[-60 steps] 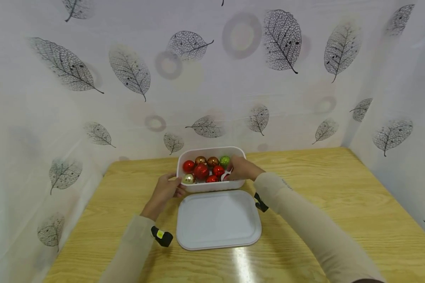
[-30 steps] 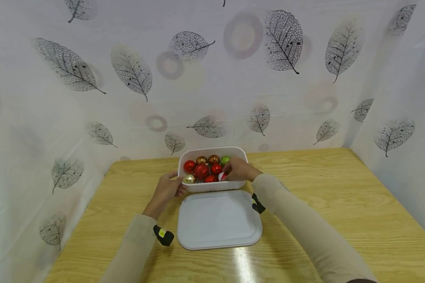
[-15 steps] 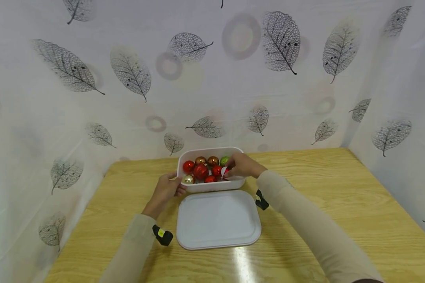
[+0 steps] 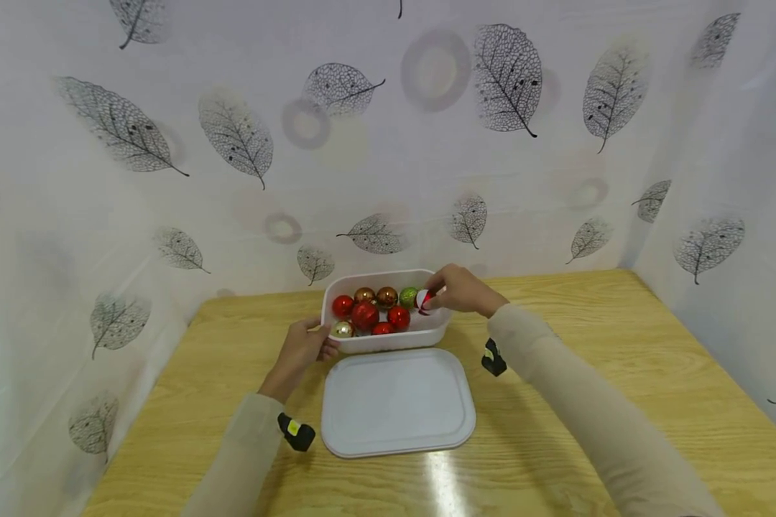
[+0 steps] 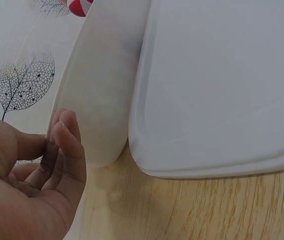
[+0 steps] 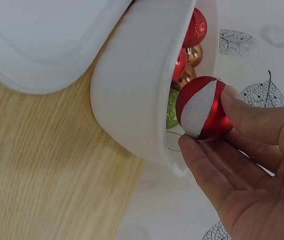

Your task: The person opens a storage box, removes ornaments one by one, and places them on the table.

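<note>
A white plastic box (image 4: 388, 345) holds several Christmas baubles: red ones (image 4: 365, 316), copper ones (image 4: 386, 296), a pale gold one (image 4: 343, 329) and a glittery green one (image 4: 408, 296). My right hand (image 4: 462, 291) pinches a red and white striped bauble (image 6: 201, 107) between thumb and fingers, at the box's right end by the rim. A thin loop of string (image 6: 174, 141) shows below that bauble in the right wrist view. At the opposite end, my left hand (image 5: 42, 175) grips the box's rim, thumb on one side and curled fingers against the outer wall.
A white lid (image 4: 397, 402) lies flat on the wooden table (image 4: 588, 359), just in front of the box. Behind the table hangs a pale curtain (image 4: 388, 165) with a leaf print, which also runs along both sides.
My right hand has lifted the striped bauble from the box's front right and carried it up and to the right. The left hand keeps its grip on the rim.
</note>
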Demonstrator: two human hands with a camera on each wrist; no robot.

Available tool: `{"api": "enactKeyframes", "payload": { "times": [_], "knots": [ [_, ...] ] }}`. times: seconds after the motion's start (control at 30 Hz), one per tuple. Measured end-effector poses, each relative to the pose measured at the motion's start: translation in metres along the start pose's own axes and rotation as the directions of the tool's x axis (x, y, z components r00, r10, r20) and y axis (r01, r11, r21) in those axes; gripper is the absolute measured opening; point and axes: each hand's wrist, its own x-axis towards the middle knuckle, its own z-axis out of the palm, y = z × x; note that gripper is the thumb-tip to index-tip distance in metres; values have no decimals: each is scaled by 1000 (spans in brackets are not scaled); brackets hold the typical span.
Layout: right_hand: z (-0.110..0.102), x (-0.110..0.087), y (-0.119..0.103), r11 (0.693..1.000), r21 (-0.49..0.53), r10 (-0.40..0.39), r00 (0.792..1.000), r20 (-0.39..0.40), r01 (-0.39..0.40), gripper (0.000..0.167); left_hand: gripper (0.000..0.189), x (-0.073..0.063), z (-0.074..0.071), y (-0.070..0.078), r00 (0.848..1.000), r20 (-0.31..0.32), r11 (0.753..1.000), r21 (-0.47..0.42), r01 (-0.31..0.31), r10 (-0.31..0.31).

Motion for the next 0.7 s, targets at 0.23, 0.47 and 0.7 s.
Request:
{"api": "enactKeyframes", "payload": {
  "times": [0.23,0.47,0.7],
  "knots": [
    [-16,-12,6,1000,1,23,999,-30,-23,30,43,-2,0,0,1000,2,1000,6,-2,2],
    [-26,-23,18,999,5,52,997,-56,-51,26,43,-2,1,1,1000,1,1000,-1,-1,1],
    [-34,-34,33,998,-4,70,994,-80,-71,23,46,-2,0,2,1000,5,1000,-5,8,-8]
  ]
}}
